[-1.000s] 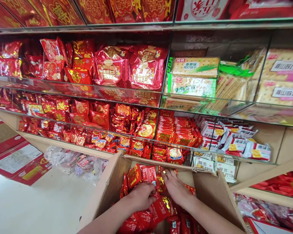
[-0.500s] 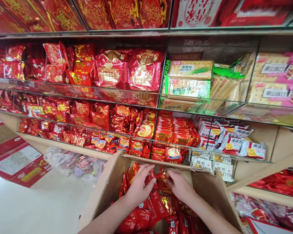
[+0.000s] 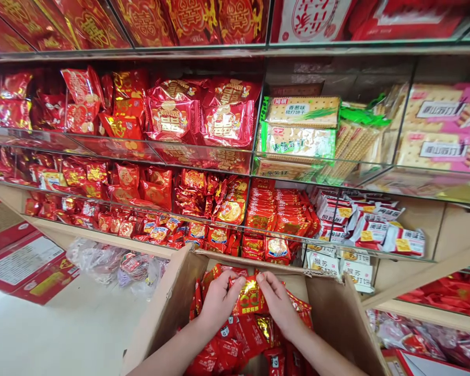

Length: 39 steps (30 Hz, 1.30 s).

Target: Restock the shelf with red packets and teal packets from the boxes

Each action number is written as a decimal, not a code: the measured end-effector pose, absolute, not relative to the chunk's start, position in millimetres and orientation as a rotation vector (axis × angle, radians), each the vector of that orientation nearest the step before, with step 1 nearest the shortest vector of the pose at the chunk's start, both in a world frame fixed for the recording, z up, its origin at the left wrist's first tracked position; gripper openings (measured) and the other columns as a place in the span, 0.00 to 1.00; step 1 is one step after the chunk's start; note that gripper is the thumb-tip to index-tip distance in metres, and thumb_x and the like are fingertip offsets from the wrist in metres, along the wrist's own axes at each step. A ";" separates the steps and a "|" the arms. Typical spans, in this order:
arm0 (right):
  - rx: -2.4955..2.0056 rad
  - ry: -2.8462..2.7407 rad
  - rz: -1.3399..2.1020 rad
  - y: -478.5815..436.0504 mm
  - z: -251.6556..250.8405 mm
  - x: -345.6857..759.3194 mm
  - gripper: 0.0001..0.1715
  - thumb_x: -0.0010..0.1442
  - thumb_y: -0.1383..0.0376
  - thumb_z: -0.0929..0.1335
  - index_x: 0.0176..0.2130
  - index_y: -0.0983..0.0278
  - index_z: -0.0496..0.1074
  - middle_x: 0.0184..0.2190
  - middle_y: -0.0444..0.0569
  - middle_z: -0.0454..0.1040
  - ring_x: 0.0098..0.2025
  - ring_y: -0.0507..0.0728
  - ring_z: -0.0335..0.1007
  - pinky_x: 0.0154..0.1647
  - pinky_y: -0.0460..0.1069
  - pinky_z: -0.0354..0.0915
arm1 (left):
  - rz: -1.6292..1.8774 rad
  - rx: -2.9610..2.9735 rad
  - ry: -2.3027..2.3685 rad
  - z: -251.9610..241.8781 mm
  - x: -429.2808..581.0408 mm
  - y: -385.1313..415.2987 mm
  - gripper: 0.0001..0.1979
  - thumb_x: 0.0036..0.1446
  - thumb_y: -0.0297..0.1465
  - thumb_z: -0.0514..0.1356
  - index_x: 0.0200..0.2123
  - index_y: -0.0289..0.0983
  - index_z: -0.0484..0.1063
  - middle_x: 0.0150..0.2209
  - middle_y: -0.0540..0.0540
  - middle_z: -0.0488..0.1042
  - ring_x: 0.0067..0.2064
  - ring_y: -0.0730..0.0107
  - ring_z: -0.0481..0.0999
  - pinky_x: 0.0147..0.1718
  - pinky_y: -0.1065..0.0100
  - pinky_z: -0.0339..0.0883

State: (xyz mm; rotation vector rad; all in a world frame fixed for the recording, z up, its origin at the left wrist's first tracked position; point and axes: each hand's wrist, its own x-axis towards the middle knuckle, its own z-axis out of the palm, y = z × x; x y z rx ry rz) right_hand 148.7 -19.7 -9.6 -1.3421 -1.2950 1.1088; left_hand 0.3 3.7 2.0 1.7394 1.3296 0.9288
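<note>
Shelved biscuits (image 3: 303, 111) labelled 香葱味, left hand (image 3: 220, 298) and right hand (image 3: 279, 300) pinching gold-lettered red packet (image 3: 249, 300)

The held packet (image 3: 249, 297) is glossy red with gold figures and yellow lettering. Beneath it, the loose packets (image 3: 238, 337) are red with white print, inside a plain brown cardboard box (image 3: 329, 308). On the shelves, the large pouches (image 3: 227, 117) are crimson with pale gold characters; the long cracker packs (image 3: 303, 111) show tan, dotted biscuits and green trim; the small sachets (image 3: 405, 240) mix white, red and yellow. The floor (image 3: 82, 334) is off-white; the carton (image 3: 23, 266) is red, with a white label.
</note>
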 end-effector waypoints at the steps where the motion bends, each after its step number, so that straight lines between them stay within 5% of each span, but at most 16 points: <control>1: -1.384 -1.347 1.016 -20.6 -9.5 146.3 0.16 0.58 0.54 0.56 0.26 0.61 0.58 0.22 0.41 0.61 0.26 0.52 0.59 0.28 0.45 0.58 | 0.943 1.722 1.333 1.9 2.1 2.1 0.15 0.55 0.41 0.48 0.25 0.37 0.62 0.21 0.52 0.64 0.25 0.74 0.62 0.26 0.73 0.58; 11: -1.642 -1.556 0.492 -15.3 -5.1 158.7 0.16 0.60 0.56 0.52 0.28 0.60 0.58 0.20 0.44 0.65 0.23 0.55 0.62 0.25 0.47 0.55 | 1.129 1.461 1.494 2.0 -8.6 17.8 0.19 0.54 0.45 0.45 0.20 0.38 0.58 0.16 0.55 0.56 0.19 0.75 0.58 0.21 0.73 0.54; 14: -1.604 -1.557 0.508 -15.7 -4.8 163.9 0.15 0.60 0.57 0.52 0.28 0.60 0.58 0.20 0.44 0.65 0.23 0.54 0.62 0.25 0.46 0.55 | 1.176 1.345 1.434 7.3 -12.7 18.7 0.18 0.54 0.45 0.45 0.23 0.38 0.59 0.15 0.56 0.58 0.17 0.75 0.59 0.19 0.73 0.55; 18: -1.527 -1.619 0.572 -22.5 -4.5 154.7 0.14 0.60 0.58 0.53 0.27 0.59 0.57 0.19 0.42 0.64 0.22 0.53 0.62 0.24 0.46 0.55 | 1.109 1.576 1.273 12.0 -3.2 5.9 0.14 0.56 0.41 0.47 0.31 0.37 0.64 0.26 0.50 0.68 0.29 0.72 0.66 0.29 0.73 0.60; 31: -1.448 -1.523 0.660 -25.0 -0.2 146.7 0.14 0.61 0.59 0.53 0.32 0.61 0.61 0.23 0.44 0.67 0.26 0.53 0.64 0.28 0.46 0.58 | 1.142 1.652 1.317 3.9 8.1 2.1 0.16 0.58 0.38 0.45 0.21 0.37 0.56 0.19 0.54 0.56 0.23 0.77 0.56 0.23 0.74 0.53; 39: -1.370 -1.478 0.711 -21.2 2.4 147.4 0.14 0.60 0.59 0.55 0.30 0.62 0.62 0.23 0.43 0.66 0.26 0.51 0.62 0.29 0.44 0.58 | 1.200 1.623 1.305 1.3 9.3 4.4 0.15 0.57 0.37 0.46 0.22 0.37 0.58 0.20 0.54 0.58 0.23 0.76 0.57 0.24 0.73 0.54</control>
